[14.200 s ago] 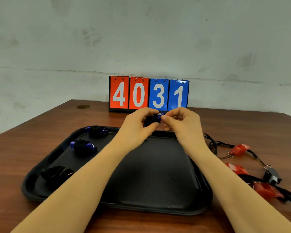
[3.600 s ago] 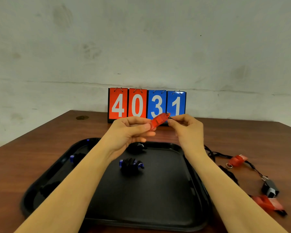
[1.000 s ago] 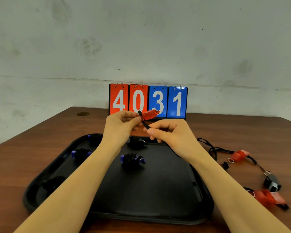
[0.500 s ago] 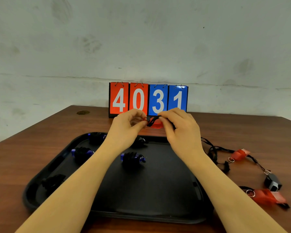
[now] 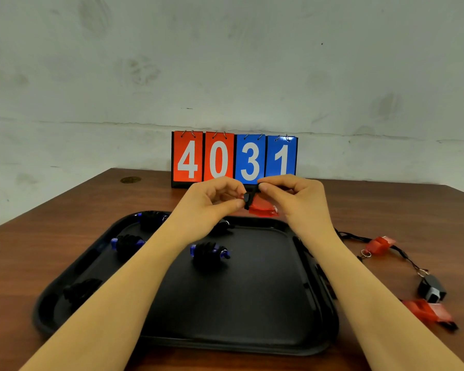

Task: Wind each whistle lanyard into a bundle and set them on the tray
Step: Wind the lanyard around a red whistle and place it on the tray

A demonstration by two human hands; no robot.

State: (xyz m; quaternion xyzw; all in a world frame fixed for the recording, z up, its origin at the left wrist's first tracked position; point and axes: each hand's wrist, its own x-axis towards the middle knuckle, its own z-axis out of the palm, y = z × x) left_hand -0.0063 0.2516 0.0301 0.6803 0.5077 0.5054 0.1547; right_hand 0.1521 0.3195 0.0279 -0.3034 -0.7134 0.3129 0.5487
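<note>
Above tray [image 5: 316, 263] | both hands pinch lanyard [image 5: 248, 200] | red whistle [image 5: 261, 208] lies crosswise

Red whistle [image 5: 261, 208] now lower between both hands, more black lanyard [image 5: 248, 200] around it.

probably a plain test or recording room: bare stained wall [image 5: 225, 62], wooden table [image 5: 24, 250], flip scoreboard [image 5: 233, 159] reading 4031.
</note>
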